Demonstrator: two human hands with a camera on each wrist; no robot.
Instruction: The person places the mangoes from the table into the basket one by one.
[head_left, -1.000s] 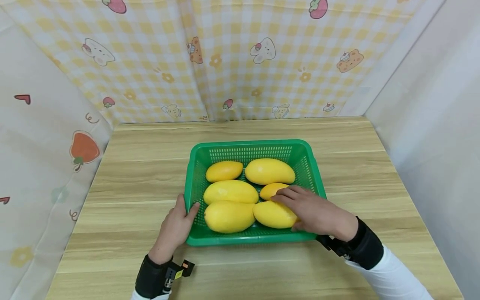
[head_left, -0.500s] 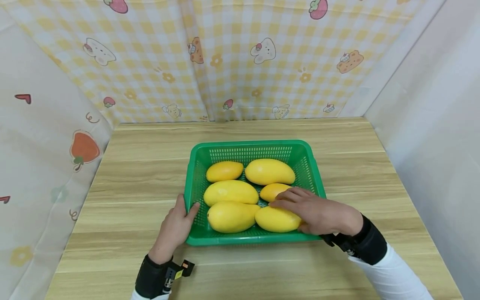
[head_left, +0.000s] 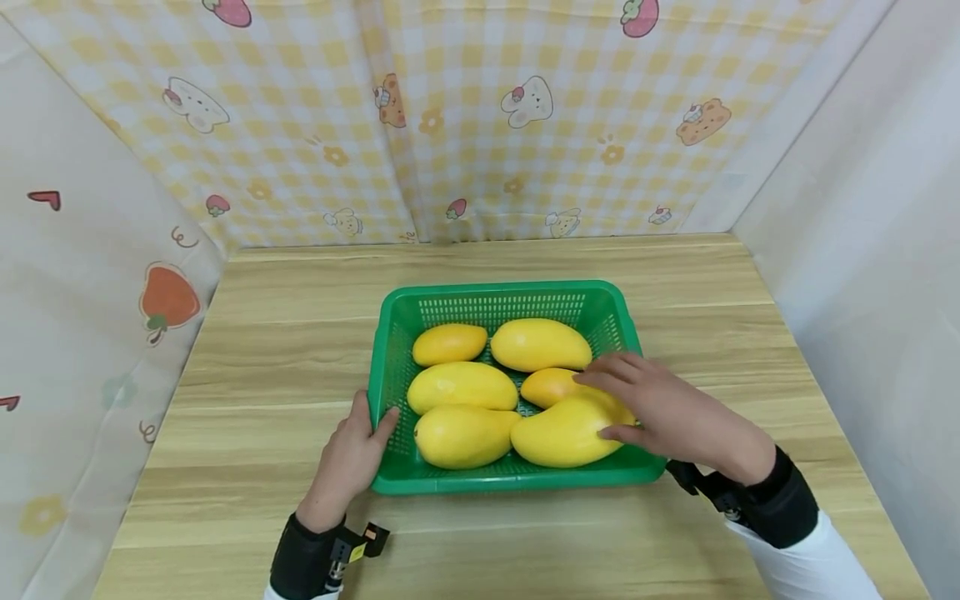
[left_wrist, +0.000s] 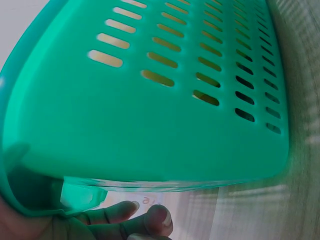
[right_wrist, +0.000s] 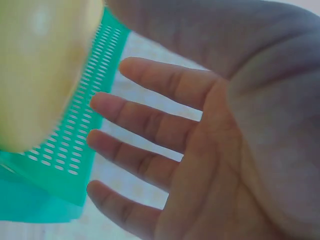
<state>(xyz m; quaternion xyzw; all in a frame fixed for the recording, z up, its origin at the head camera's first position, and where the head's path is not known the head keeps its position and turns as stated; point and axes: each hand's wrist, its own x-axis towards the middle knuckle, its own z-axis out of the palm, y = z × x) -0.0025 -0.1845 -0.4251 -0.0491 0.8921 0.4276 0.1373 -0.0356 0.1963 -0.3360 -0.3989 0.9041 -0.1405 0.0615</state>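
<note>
A green plastic basket (head_left: 510, 483) holds several yellow mangoes in rough rows. My left hand (head_left: 348, 458) grips its left rim, thumb on the inner side and fingers outside; the left wrist view shows the fingers (left_wrist: 155, 220) below the slotted wall. At the front right lies a large curved mango (head_left: 562, 437). Over this mango's right end is my right hand (head_left: 667, 412), fingers spread and nearly straight, holding nothing. A smaller mango (head_left: 551, 386) lies just behind, partly hidden by the fingers. Beside the large mango sits another mango (head_left: 461, 437) at the front left.
The basket stands mid-table on a wood-grain tabletop (head_left: 285, 333). Three more mangoes, including a back-right one (head_left: 540, 344), fill its back and left. A checked cloth (head_left: 465, 125) hangs behind the table, with pale sheets at both sides.
My right hand has let go of the front-right mango and moved right, its fingers spreading. More of that mango shows now. The front-left mango has shifted slightly right; my left hand stays put.
</note>
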